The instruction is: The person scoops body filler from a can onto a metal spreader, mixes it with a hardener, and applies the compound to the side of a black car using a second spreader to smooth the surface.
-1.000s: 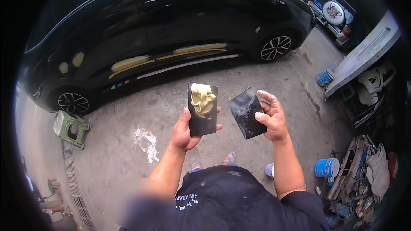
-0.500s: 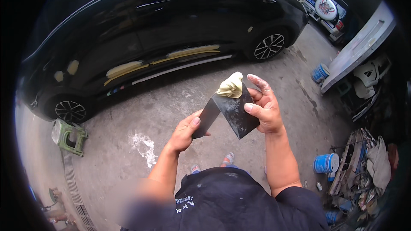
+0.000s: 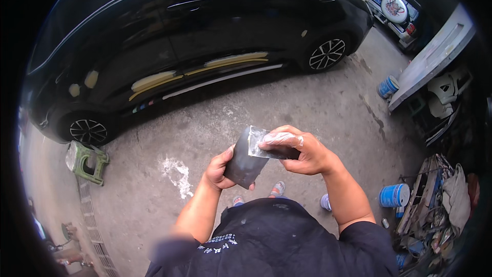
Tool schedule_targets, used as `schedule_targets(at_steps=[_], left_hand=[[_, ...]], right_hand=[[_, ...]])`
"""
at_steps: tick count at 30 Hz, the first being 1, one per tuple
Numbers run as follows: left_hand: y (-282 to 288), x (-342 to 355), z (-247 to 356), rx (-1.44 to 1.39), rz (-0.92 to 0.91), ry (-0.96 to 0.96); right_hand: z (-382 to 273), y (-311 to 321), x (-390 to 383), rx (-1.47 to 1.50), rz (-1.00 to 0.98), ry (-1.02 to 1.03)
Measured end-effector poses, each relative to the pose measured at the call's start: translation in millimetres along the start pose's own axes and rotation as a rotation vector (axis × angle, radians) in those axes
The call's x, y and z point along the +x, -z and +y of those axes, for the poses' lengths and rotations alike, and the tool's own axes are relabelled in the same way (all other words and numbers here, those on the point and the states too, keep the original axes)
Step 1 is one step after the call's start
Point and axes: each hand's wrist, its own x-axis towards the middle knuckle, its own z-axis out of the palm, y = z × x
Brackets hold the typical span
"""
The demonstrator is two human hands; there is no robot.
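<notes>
One dark plate (image 3: 245,166) sits tilted in the left hand (image 3: 219,170), fingers wrapped behind, thumb at its edge. Right hand (image 3: 306,153) closed in a pinch on a white-smeared plate (image 3: 255,146), fingers bent over its face. It overlaps the dark plate's upper right; actual contact hard to tell from this angle. Black shirt (image 3: 292,231) below. Beyond: black car (image 3: 215,25), cream patches (image 3: 154,80) low on its side; green stool (image 3: 87,163) near left wheel (image 3: 88,130).

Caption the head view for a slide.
Left hand holds a dark plate; right hand, a smeared plate; black car beyond.
</notes>
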Motion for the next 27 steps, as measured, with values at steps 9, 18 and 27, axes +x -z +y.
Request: schedule_targets(at_steps=[9,18,27], left_hand=[[16.7,-1.3,-5.3,-0.036,-0.099,-0.008],[-22.0,5.7,2.4,-0.125,-0.629,-0.076],[-14.8,31.4,-13.3,-0.156,-0.562,0.016]], right_hand=[[26.6,9.4,-21.9,-0.12,0.08,-0.138],[40.2,-11.3,-43.6,0.327,0.562,-0.336],[35.3,-38.3,6.7,-0.155,0.642,-0.046]])
